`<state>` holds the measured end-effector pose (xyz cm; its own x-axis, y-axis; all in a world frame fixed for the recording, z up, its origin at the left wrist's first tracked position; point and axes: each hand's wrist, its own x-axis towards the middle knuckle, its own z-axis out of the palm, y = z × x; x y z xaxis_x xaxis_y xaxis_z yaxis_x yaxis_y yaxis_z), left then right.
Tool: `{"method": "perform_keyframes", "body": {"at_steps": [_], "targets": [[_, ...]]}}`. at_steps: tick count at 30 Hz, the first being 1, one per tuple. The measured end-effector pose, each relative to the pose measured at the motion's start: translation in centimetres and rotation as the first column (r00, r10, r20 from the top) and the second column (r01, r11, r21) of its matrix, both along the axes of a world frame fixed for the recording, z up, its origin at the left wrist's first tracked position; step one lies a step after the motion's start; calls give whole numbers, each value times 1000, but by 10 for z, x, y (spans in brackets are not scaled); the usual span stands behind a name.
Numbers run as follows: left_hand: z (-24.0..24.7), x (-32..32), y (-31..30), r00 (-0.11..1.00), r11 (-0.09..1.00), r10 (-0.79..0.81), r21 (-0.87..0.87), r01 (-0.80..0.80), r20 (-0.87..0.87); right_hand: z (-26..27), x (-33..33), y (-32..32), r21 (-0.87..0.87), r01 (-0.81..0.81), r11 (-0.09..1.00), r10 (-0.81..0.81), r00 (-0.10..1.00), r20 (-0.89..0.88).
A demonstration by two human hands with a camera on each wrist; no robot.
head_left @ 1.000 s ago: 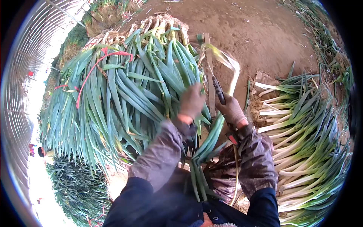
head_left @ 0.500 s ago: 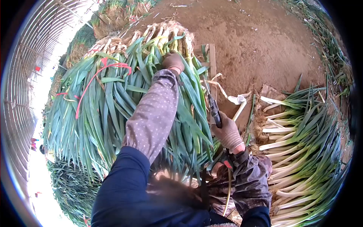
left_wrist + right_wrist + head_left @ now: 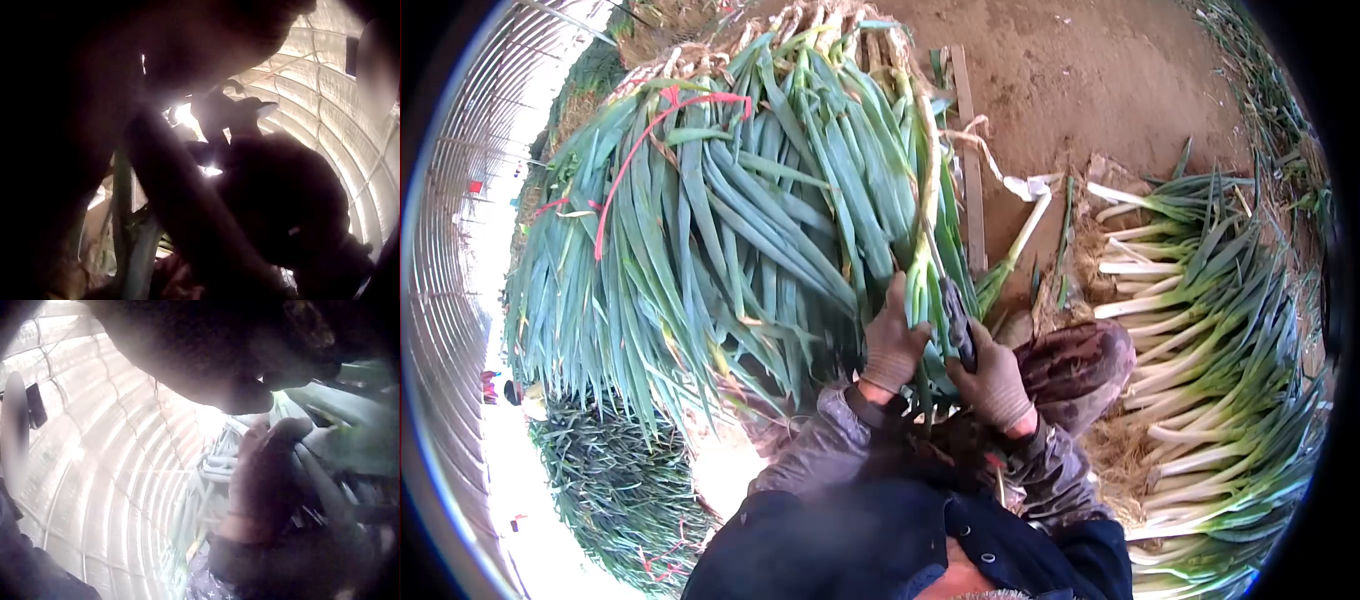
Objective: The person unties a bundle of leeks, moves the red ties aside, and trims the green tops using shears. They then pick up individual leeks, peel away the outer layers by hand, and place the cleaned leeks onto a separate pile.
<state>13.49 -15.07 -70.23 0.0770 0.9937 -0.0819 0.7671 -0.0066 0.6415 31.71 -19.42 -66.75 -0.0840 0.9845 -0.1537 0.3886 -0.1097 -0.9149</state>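
Low in front of the body in the head view, my gloved left hand [image 3: 894,338] grips the green leaves of a leek [image 3: 930,150]. Its pale stem points up and away from me. My right hand [image 3: 992,376], also gloved, holds a black air blow gun [image 3: 957,318] by its handle. The gun's thin nozzle lies right along the leek's stem, just above the left hand. In the right wrist view the left hand [image 3: 269,469] shows with its thumb over the leaves. The left wrist view is mostly dark.
A large heap of unpeeled leeks [image 3: 770,200], with red ties [image 3: 650,140], lies to the left. White-stemmed leeks [image 3: 1180,370] are laid in a row on the right. Near a wooden strip [image 3: 970,160] lies one leek [image 3: 1028,232] with loose skin at its end.
The left hand first reached up to the heap's root end, then came back toward the body with a leek. The right hand moved down and left, bringing the air blow gun to that leek.
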Motion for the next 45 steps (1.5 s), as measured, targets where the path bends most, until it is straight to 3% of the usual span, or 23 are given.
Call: {"method": "perform_keyframes", "body": {"at_steps": [1,4,10,14,19,26,31,36,42,43,45], "targets": [[-3,-2,-13,994,998,-18,57,12,104,-3,-3,-20,-43,8,999,-8,1000,-2],[-3,-1,-24,986,995,-51,93,37,160,7,-6,-60,-157,23,987,-16,999,42],[6,10,-18,998,999,33,31,-35,52,2,-8,-89,-172,66,983,-40,988,150],[10,7,-17,997,998,30,48,-33,76,-12,-17,-71,-34,80,996,-75,991,112],[10,7,-17,998,998,37,39,-39,58,-27,-19,-40,-122,125,985,-100,976,191],[12,9,-15,995,999,40,28,-42,89,-41,-22,6,0,140,990,-135,956,260],[4,8,-17,997,996,41,73,-46,68,-57,-15,55,-112,152,982,-99,920,379],[2,8,-18,995,998,40,54,-44,86,-64,-10,101,-104,174,979,-119,908,402],[-1,8,-18,997,997,1,70,-6,73,-80,-4,160,-50,169,984,-134,902,409],[1,8,-18,997,998,-1,69,-4,75,-77,0,163,-135,167,977,-103,916,387],[7,12,-16,997,998,12,59,-17,79,-74,4,147,-114,164,980,-120,939,323]]}}
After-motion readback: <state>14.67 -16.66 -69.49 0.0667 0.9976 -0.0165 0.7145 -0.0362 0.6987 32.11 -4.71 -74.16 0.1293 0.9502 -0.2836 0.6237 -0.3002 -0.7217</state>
